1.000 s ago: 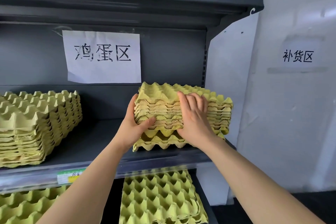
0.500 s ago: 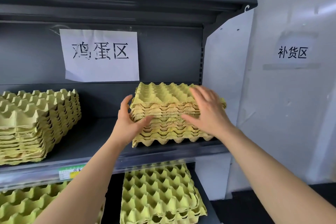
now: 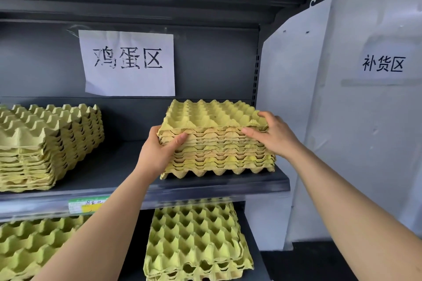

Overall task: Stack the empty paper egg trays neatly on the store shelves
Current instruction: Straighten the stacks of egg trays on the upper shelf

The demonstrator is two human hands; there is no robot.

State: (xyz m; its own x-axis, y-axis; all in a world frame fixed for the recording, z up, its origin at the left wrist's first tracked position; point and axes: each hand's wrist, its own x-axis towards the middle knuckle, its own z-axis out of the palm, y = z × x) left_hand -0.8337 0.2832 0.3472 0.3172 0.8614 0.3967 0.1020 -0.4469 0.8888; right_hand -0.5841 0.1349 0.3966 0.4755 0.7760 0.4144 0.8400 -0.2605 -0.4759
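1. Left hand (image 3: 157,153): fingers wrapped round the near-left corner of the tray stack (image 3: 217,141), thumb (image 3: 179,138) pressed on the front edge a few layers down, the other fingers hidden behind the side. Clenched on the stack.
2. Right hand (image 3: 275,136): fingers (image 3: 251,132) laid flat along the front edge near the top; upper fingers curl over the right corner. Pressing, not fully closed round it.
3. Tray stack: rests on the middle shelf (image 3: 228,186) at its right end, base on the shelf deck, between both hands and directly ahead of them. Front edge runs left to right, near the shelf lip. Both hands about equally near, one per front corner.
4. Judgement: the layers look roughly flush; the step in hand seems to be squaring the stack and seating it back.
5. Neighbouring stack (image 3: 45,146): same shelf, well apart to the left, cut off at the frame edge.
6. Lower stacks (image 3: 196,244): on the shelf beneath, partly hidden by the shelf above and by the forearms.
7. Not determinable: the stack's rear edge and its clearance from the back panel (image 3: 217,64).
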